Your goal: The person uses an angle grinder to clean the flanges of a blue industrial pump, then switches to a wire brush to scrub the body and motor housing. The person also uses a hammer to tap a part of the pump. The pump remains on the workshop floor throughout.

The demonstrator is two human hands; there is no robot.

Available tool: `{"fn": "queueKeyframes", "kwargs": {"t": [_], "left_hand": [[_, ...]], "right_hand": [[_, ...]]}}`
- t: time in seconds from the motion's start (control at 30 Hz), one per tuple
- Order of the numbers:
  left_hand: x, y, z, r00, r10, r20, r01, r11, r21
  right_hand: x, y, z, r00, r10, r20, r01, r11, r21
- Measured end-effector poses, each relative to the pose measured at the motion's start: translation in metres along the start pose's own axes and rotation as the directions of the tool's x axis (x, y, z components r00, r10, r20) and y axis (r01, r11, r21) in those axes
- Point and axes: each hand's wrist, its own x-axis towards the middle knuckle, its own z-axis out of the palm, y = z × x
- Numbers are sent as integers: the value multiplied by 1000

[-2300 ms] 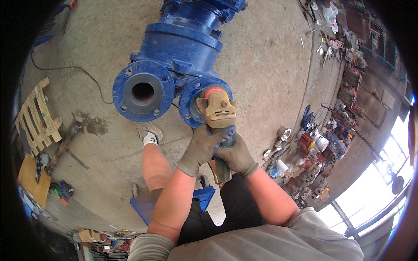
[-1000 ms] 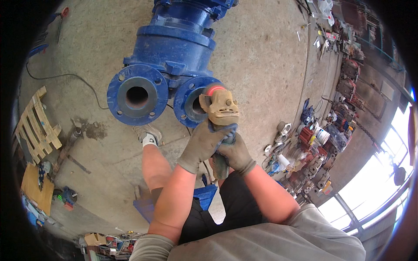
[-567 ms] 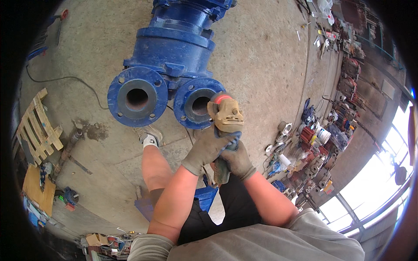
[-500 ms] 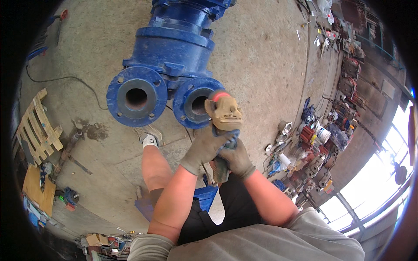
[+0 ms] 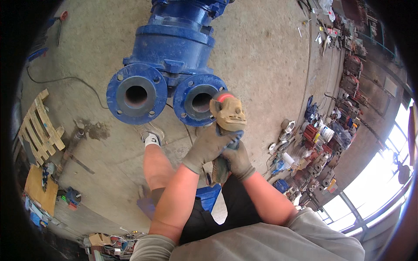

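Note:
Both of my gloved hands are wrapped round an angle grinder [image 5: 231, 115] with a dusty tan head and a red-edged disc, blurred by motion. My left hand [image 5: 205, 147] grips it just behind the head. Lower down, my right hand [image 5: 237, 162] is closed round the body, whose dark rear end pokes out below the fingers. The disc end overlaps the right rim of the right flange [image 5: 183, 106] on a blue pump [image 5: 172, 48]; whether it touches the metal I cannot tell. Beside it, the left flange [image 5: 115, 93] has a bare grey face round its bore.
A dark cable [image 5: 82, 79] runs over the concrete floor [image 5: 261, 65] left of the pump. A wooden pallet [image 5: 41, 126] and a board [image 5: 37, 189] lie at the left. Several machine parts and a white bucket [image 5: 325, 133] crowd the right side. A blue stool-like thing [image 5: 208, 198] is beneath me.
The grinder and both hands have shifted slightly right and down, showing more of the right flange's bore. My grip looks the same.

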Motion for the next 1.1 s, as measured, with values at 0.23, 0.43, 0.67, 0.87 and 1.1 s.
{"fn": "queueKeyframes", "kwargs": {"t": [0.23, 0.43, 0.67, 0.87, 1.1], "left_hand": [[0, 1, -5, 999, -40, -7, 39, 997, -70], [-1, -7, -6, 1000, 24, 9, -24, 999, 46], [-7, -6, 5, 1000, 21, 20, -24, 986, 162], [-10, -14, 7, 1000, 11, -20, -10, 998, 63], [-4, -23, 6, 1000, 21, 5, -21, 1000, -22]], "right_hand": [[3, 1, -1, 998, -19, 55, 22, 998, -53], [8, 11, -6, 995, -78, 55, 84, 990, -114], [-2, 24, -12, 999, -34, 18, 33, 998, 47], [-3, 27, -16, 990, -112, 82, 118, 991, -67], [7, 32, -24, 994, -63, 90, 71, 993, -98]]}}
